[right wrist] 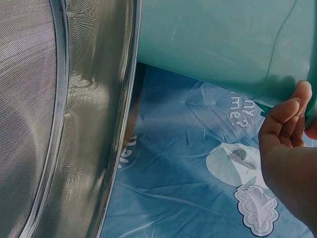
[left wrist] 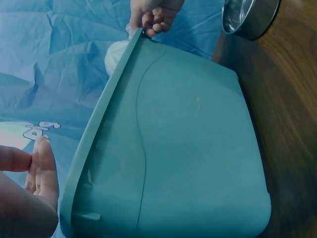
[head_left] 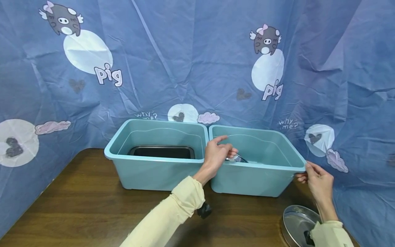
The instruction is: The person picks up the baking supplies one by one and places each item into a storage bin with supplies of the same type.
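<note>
- Hands work at the right one of 2 teal plastic bins that stand side by side on a brown wooden counter (head_left: pixel 77 206), their inner walls touching.
- Left hand (head_left: pixel 216 154), in a pale yellow sleeve, hangs over the near left corner of the right bin (head_left: pixel 256 181); its grip is curled, thumb and forefinger raised above the rim, and the other fingers folded by a shiny metal piece (head_left: pixel 239 158) just inside the bin.
- Whether that hand actually pinches the metal piece, I cannot tell from the head view; the left wrist view shows only fingertips beside the bin's outer wall.
- Right hand (head_left: pixel 318 180) grips the right bin at its near right corner, fingers curled round the rim's edge; the left wrist view shows the same pinch on the lip from the far side.
- Right wrist view shows the fingers (right wrist: pixel 285 116) hooked under the teal rim, with the bin's wall above.
- Left bin (head_left: pixel 154 168) holds a dark rectangular tray (head_left: pixel 162 152) lying flat on its bottom.
- Round steel lid (head_left: pixel 297 224) with a black knob lies on the counter near the right forearm, just in front of the right bin.
- Blue cloth (head_left: pixel 197 61) printed with cartoon pigs, hearts and clouds hangs behind and beside both bins.
</note>
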Action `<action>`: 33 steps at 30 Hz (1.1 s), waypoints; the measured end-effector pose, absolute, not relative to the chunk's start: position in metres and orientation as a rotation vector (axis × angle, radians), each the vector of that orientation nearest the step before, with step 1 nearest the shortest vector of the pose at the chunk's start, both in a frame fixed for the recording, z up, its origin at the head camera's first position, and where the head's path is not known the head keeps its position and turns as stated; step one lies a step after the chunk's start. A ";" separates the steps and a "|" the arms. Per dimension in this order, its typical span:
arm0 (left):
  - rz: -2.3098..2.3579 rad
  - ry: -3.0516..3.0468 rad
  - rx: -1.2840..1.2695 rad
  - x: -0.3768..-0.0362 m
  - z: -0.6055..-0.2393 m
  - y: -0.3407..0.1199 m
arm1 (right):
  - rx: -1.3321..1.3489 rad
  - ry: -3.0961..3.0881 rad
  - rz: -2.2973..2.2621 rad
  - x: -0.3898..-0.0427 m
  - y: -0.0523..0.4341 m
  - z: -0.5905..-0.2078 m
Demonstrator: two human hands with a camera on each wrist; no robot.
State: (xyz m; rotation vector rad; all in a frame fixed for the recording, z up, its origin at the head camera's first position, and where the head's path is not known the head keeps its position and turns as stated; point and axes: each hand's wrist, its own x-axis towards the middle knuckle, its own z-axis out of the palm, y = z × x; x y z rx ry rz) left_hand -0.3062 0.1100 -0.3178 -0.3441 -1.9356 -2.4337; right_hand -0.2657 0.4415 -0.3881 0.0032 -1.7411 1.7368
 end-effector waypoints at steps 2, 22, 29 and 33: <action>-2.453 -1.922 -0.371 -0.305 -0.317 0.109 | -0.016 -1.736 1.725 -0.263 0.437 -0.384; -2.492 -1.974 -0.615 -0.281 -0.324 0.105 | -0.288 -1.769 1.732 -0.257 0.424 -0.368; -2.500 -1.973 -0.695 -0.275 -0.329 0.104 | -0.323 -1.824 1.726 -0.258 0.424 -0.368; -2.514 -1.972 -0.713 -0.272 -0.331 0.106 | -0.318 -1.818 1.729 -0.258 0.423 -0.369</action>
